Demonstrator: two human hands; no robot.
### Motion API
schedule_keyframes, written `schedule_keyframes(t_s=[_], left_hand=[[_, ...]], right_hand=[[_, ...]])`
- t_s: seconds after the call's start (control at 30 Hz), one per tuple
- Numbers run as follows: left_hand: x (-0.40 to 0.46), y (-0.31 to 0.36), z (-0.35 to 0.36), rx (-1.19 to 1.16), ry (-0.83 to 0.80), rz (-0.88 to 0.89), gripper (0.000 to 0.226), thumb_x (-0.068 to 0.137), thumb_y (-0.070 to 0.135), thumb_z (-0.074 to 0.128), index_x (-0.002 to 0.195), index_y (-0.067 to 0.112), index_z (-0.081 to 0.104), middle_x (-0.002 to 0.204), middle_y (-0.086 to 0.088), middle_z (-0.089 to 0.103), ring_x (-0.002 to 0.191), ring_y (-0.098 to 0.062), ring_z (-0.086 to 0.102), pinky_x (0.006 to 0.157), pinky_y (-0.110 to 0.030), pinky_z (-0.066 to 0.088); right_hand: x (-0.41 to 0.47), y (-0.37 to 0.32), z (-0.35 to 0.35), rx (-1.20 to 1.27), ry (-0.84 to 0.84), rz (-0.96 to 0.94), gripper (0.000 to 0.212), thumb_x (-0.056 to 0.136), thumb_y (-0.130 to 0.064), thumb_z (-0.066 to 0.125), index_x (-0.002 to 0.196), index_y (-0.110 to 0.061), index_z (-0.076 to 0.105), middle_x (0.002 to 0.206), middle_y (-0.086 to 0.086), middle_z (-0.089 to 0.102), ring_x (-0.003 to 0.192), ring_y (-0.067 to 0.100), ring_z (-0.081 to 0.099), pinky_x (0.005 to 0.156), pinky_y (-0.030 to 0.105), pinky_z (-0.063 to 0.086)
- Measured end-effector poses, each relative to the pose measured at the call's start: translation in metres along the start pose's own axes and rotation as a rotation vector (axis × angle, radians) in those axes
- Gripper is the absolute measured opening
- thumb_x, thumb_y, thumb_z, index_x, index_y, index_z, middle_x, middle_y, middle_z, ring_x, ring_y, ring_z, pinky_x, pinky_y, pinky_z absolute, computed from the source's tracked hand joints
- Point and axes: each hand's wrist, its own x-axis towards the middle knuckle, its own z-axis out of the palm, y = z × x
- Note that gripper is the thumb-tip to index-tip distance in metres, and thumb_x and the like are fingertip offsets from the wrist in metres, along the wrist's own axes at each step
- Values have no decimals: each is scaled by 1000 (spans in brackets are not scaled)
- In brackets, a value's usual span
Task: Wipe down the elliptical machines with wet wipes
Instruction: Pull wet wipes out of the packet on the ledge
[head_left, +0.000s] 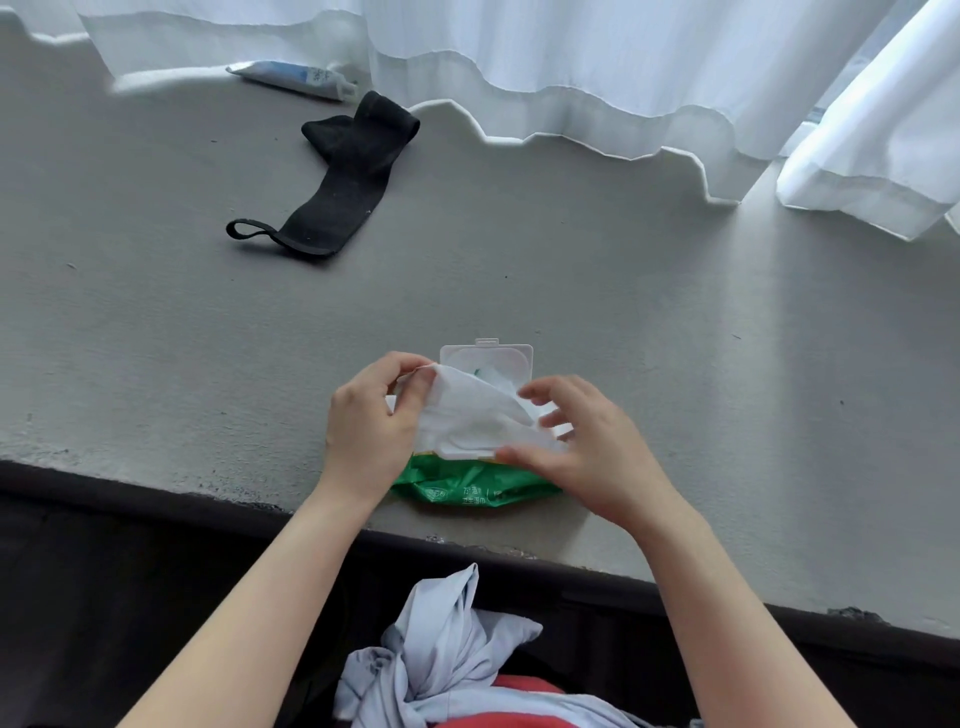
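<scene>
A green pack of wet wipes (470, 486) lies near the front edge of a grey ledge (675, 338), its white flip lid (487, 358) standing open. A white wet wipe (475, 415) is drawn out of the pack and spread above it. My left hand (371, 423) pinches the wipe's upper left corner between thumb and fingers. My right hand (576, 447) holds the wipe's right side, thumb under its lower edge, fingers curled over it. No elliptical machine is in view.
A black strap with a loop (337, 176) lies on the ledge at the back left, a white tube (296, 78) behind it. White curtains (571, 67) hang along the back. A knotted pale blue cloth (447, 654) sits at my waist below the ledge's dark front edge.
</scene>
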Motion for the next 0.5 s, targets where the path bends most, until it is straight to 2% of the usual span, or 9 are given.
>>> schedule_keyframes(t_s=[0.07,0.17,0.27,0.37,0.43,0.5], left_hand=[[0,1,1,5,27,31,9,95,20,62,89,18,68,79,18,61,77,10,54,71,-4,37],[3,4,1,-33,61,26,14,92,30,54,87,23,65,79,17,61,76,8,53,72,-5,37],[4,9,2,-112,13,29,10,95,29,58,88,27,64,74,28,64,73,11,57,68,-5,38],[3,11,5,-107,-28,186,14,94,34,58,96,28,71,81,25,69,78,4,63,71,-12,47],[3,11,9,-56,-65,319,23,94,33,56,100,21,75,87,13,73,79,-6,68,71,-29,54],[3,14,14,-53,-108,397,21,94,31,58,103,22,74,92,9,73,80,-10,69,69,-36,55]], right_hand=[[0,0,0,-106,-52,-24,46,80,-22,76,121,-27,57,110,-13,55,95,7,58,86,31,50],[1,3,-5,-20,158,23,37,87,-1,59,119,-20,60,87,-13,60,82,11,60,76,22,48],[1,0,-12,141,408,47,27,89,1,59,103,-22,60,79,-15,61,73,4,61,63,8,42],[2,-15,-12,269,614,-140,16,88,-10,55,98,-23,57,83,-14,62,67,6,61,60,7,41],[3,-21,-6,272,598,-275,13,89,-14,55,101,-18,59,88,-6,63,74,9,63,66,11,44],[5,-21,5,230,402,-325,25,87,-11,63,111,-15,60,101,-4,63,91,4,61,79,14,47]])
